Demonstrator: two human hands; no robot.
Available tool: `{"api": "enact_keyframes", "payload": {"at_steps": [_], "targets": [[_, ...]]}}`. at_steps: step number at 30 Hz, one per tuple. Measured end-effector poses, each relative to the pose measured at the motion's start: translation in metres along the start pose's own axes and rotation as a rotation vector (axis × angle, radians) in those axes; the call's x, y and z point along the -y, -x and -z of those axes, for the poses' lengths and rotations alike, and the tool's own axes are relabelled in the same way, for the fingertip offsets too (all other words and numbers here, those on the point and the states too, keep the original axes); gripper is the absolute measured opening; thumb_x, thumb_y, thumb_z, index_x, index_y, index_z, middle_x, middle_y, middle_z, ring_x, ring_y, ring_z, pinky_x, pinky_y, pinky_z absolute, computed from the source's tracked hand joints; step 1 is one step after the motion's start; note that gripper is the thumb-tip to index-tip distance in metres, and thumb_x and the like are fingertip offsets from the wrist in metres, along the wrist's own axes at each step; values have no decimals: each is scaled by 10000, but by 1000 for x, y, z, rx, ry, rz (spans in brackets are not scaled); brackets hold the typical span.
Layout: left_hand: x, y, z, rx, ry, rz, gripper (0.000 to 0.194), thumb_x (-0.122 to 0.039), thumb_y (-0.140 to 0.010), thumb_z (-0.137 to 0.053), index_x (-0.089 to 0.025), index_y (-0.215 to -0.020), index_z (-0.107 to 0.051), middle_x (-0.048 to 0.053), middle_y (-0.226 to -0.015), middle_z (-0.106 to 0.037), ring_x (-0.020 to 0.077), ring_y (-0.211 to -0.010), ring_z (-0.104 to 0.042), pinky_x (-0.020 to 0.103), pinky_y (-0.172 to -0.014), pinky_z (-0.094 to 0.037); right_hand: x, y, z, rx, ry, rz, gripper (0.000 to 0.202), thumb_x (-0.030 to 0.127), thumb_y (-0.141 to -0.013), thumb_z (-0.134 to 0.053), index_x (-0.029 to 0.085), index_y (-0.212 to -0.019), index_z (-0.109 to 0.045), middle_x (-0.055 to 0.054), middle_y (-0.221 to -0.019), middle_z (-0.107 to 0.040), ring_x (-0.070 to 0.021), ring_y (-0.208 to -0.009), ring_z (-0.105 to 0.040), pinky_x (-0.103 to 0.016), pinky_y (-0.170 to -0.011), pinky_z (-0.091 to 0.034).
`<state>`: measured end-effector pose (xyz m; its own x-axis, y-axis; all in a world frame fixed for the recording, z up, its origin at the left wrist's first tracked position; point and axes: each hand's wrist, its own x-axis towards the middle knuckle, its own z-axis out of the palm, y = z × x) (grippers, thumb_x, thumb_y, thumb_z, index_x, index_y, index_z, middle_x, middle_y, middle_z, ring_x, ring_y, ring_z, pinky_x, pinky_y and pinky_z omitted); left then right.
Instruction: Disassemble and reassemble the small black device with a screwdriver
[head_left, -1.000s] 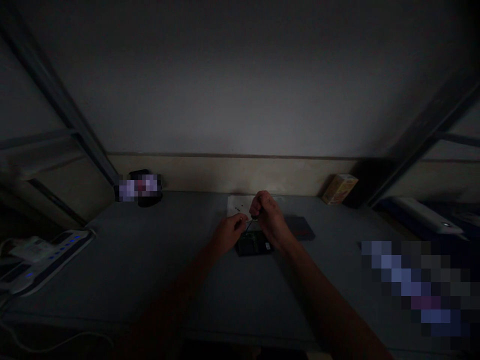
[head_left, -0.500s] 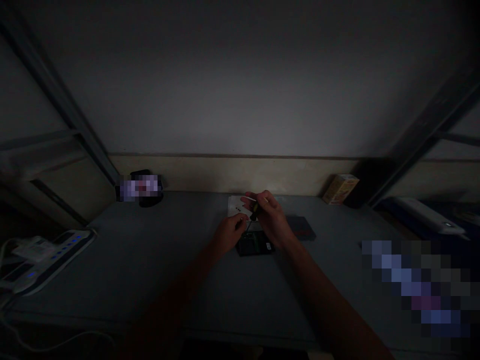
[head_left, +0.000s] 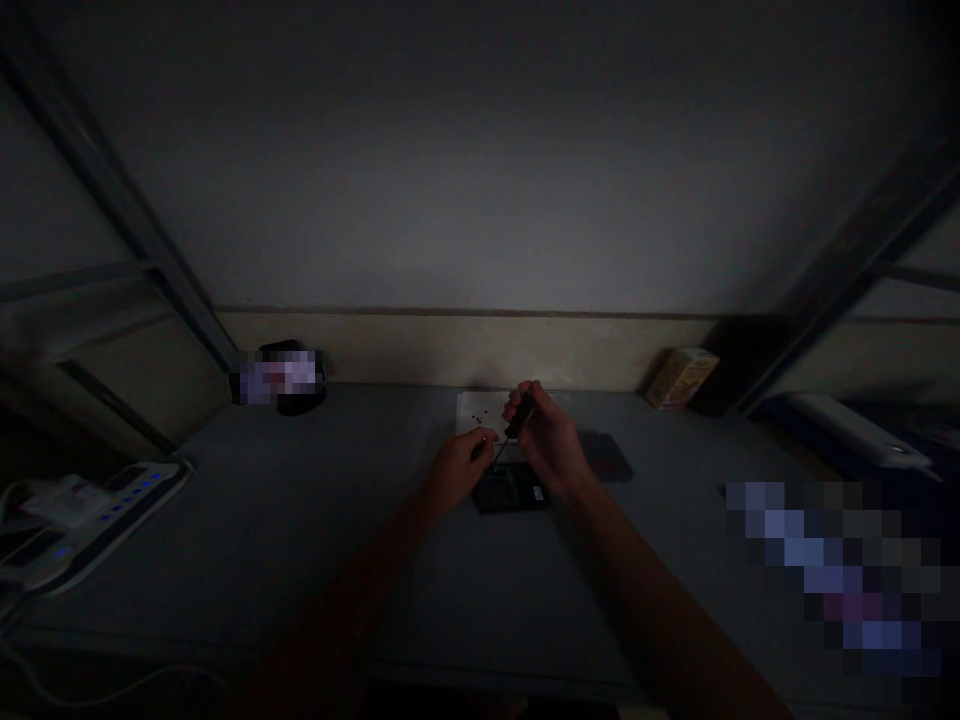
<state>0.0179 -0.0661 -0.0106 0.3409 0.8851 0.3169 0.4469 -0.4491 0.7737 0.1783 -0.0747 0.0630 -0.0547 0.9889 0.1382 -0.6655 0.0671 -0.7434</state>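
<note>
My right hand (head_left: 551,440) is wrapped around the dark handle, with a touch of yellow, of a screwdriver (head_left: 517,420). Its thin shaft slants down and left to the upper edge of a flat black device (head_left: 517,492) with a bit of green and a small white label. My left hand (head_left: 456,468) is closed at the device's upper left corner, thumb and forefinger together close to the shaft. Whatever those fingers pinch is too dark to make out. Behind the hands lies a white sheet (head_left: 468,406) with several tiny dark pieces on it.
A dark flat panel (head_left: 606,456) lies right of my right hand. Along the back stand a yellowish box (head_left: 681,380) and, at left, a dark object (head_left: 300,395) with a blurred front. A power strip (head_left: 127,510) with blue lights and cables sits at the left edge.
The fingers of my right hand, more spread before, have curled in around the screwdriver handle. My left hand and the device have barely moved.
</note>
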Motion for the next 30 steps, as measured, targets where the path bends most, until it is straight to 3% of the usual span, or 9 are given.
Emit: {"api": "enact_keyframes", "payload": {"at_steps": [5,8,12,16,19,26,30], "targets": [[0,0,0,-7,-1,2,288,-321,-1000,-500,-169,-1065,-736,8,-780,-683,137,-659,-579,227,-634,-394,-1,3,1,16,3,43,312,438,-737,-894,267,-785,-636,12,-961,-689,-170,-869,-639,-324,-805,-507],[-3,1,2,4,1,7,279,-321,-999,-503,-168,-1052,-731,-6,-732,-653,131,-630,-553,223,-614,-375,-1,3,0,28,28,52,371,411,-728,-910,266,-756,-570,34,-871,-662,-154,-781,-615,-312,-745,-490],[-3,1,3,2,8,2,274,-311,-997,-506,-166,-1059,-730,-11,-727,-646,128,-629,-552,222,-619,-378,-3,1,-1,37,95,131,387,516,-800,-844,262,-752,-556,55,-658,-482,-129,-607,-463,-277,-610,-411],[2,0,0,-3,13,0,268,-295,-997,-507,-169,-1078,-730,-9,-741,-654,128,-633,-562,222,-622,-384,-3,-1,-2,40,78,63,399,661,-888,-671,269,-962,-696,17,-715,-514,-156,-652,-487,-307,-626,-440],[1,0,0,4,27,4,266,-290,-1000,-501,-170,-1070,-728,-4,-752,-661,136,-658,-578,223,-631,-393,-2,1,-4,42,93,19,376,608,-884,-695,256,-1013,-726,-2,-786,-578,-165,-702,-528,-317,-658,-456],[-4,1,2,11,1,-13,222,-251,-980,-517,-170,-971,-724,-18,-736,-642,126,-650,-554,218,-624,-366,-2,7,-3,78,134,41,291,477,-821,-825,262,-818,-630,-6,-891,-660,-178,-790,-587,-297,-644,-438],[-1,1,1,1,1,1,230,-261,-983,-517,-175,-1038,-723,-15,-761,-662,130,-658,-573,223,-641,-383,-3,6,-3,95,105,60,361,457,-823,-838,258,-773,-541,45,-711,-538,-140,-646,-504,-275,-602,-403]]}}
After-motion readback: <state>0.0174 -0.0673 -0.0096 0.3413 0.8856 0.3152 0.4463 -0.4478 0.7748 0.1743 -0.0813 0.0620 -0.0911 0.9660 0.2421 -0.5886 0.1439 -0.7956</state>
